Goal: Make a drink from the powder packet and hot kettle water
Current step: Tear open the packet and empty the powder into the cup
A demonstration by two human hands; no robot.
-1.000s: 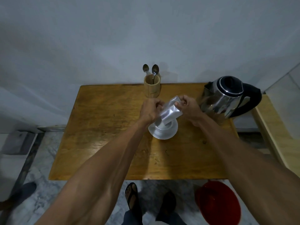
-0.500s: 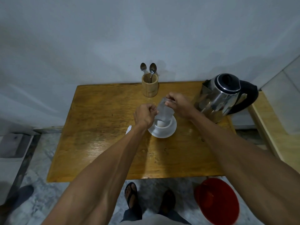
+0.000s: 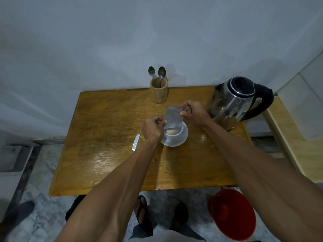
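Note:
A silvery powder packet (image 3: 172, 117) hangs upside down over a white cup (image 3: 172, 132) that stands on a white saucer (image 3: 181, 139) on the wooden table (image 3: 108, 130). Yellowish powder lies in the cup. My right hand (image 3: 194, 111) pinches the packet's upper end. My left hand (image 3: 153, 127) pinches its lower left edge beside the cup. A torn-off silvery strip (image 3: 136, 142) lies on the table left of my left hand. The steel kettle (image 3: 236, 102) with a black lid and handle stands at the table's right.
A wooden holder (image 3: 159, 91) with two spoons (image 3: 157, 73) stands at the table's back edge by the wall. A red bucket (image 3: 234, 213) sits on the floor under the table's right corner. My sandalled feet are below the front edge. A light wooden ledge (image 3: 293, 144) runs on the right.
The packet went from held level between both hands to tipped mouth-down over the cup. A torn strip now lies on the table. Powder shows in the cup.

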